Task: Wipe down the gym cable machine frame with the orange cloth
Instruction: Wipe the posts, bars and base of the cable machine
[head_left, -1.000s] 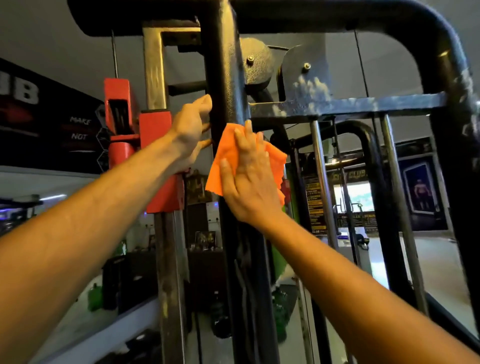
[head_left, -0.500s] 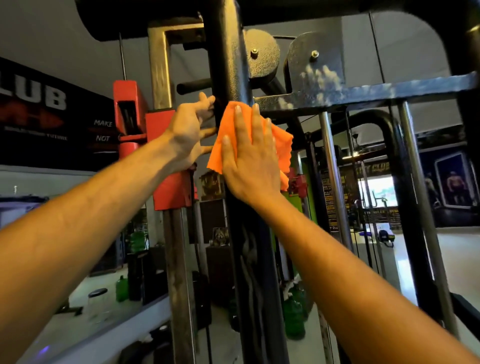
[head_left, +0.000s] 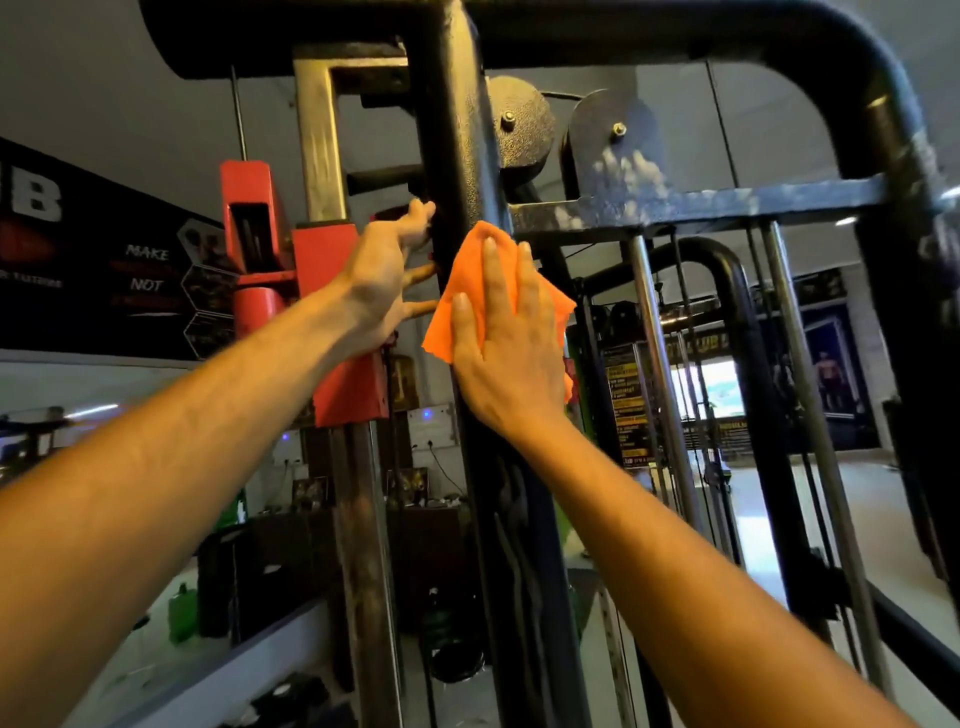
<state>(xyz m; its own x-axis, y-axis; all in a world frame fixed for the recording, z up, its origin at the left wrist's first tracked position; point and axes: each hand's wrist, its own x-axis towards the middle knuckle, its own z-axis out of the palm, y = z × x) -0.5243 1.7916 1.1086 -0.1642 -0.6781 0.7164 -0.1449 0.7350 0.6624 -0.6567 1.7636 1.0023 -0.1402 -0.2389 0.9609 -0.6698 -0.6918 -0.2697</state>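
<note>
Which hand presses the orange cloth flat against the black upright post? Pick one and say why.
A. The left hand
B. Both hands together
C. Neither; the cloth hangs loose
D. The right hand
D: the right hand lies with straight fingers on the orange cloth against the black post, while the left hand touches the post bare.

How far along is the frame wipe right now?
Done: nothing can be confirmed clean from this view. In hand: the right hand presses the orange cloth flat on the black upright post, while the left hand braces the post. Left: the crossbar carries whitish smears, so that probably needs wiping.
</note>
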